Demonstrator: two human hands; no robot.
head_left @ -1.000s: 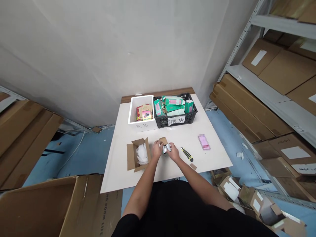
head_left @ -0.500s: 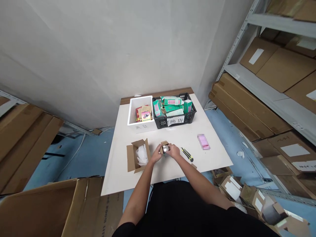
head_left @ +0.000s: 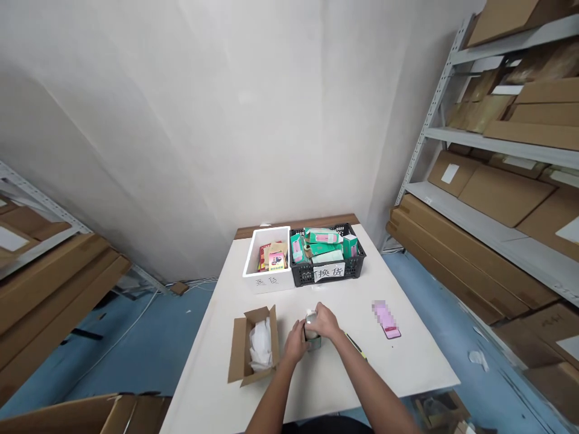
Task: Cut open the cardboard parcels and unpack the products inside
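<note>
At the front middle of the table, my left hand point(head_left: 296, 342) is closed around the side of a small box with a green lower edge point(head_left: 314, 345). My right hand point(head_left: 326, 321) pinches a pale, shiny, round-topped item point(head_left: 310, 316) at the box's upper end. How far this item sits inside the box is hidden by my fingers. Left of my hands stands an open cardboard box point(head_left: 240, 349) with white wrapping point(head_left: 261, 345) in it. A yellow-and-black utility knife point(head_left: 357, 346) lies beside my right forearm, which partly covers it.
Behind my hands are a white foam bin point(head_left: 271, 281) with colourful packets and a black basket point(head_left: 305, 276) with green boxes. A pink, partly blurred item point(head_left: 389, 328) lies on the right of the table point(head_left: 407, 355). Shelves point(head_left: 479, 214) with cartons stand at the right.
My view has tilted up, so the table sits lower in the picture. The pale item stands out more at the box's top, with my right hand on it. The box's green side now shows.
</note>
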